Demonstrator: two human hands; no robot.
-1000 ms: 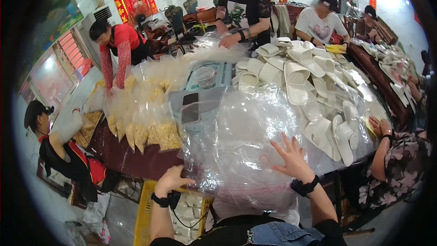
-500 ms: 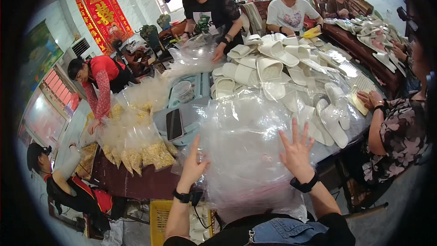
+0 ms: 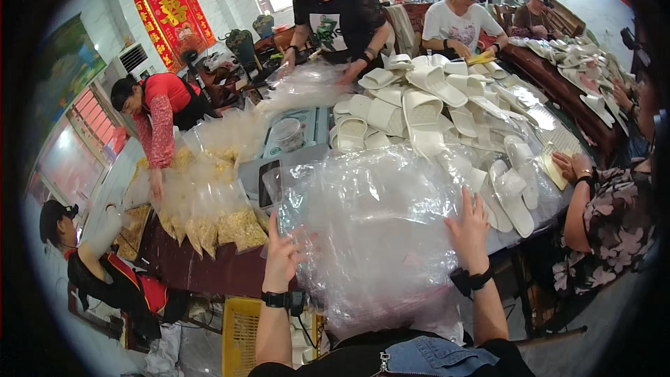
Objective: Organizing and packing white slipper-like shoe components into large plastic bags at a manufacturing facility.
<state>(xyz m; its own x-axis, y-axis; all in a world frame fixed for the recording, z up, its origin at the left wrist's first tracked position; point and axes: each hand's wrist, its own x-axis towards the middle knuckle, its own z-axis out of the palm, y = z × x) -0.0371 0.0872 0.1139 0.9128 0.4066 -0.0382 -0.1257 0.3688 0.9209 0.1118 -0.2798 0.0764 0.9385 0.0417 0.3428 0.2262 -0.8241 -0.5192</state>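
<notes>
So you've got both hands planted on that big heap of clear plastic bags (image 3: 377, 230) piled at the near edge of the tabletop (image 3: 202, 272), right in front of you. Your left hand (image 3: 283, 255) is open, fingers spread, pressing into the left side of the heap. Your right hand (image 3: 469, 227) is open too, flat on the right side, fingers fanned out and pointing away from you. Just past the heap there's a big spread of white slippers (image 3: 433, 108), and to your left a row of bags with yellowish stuff inside (image 3: 209, 216). A dark phone (image 3: 269, 183) lies just beyond your left hand. Other people are working around the tabletop.
</notes>
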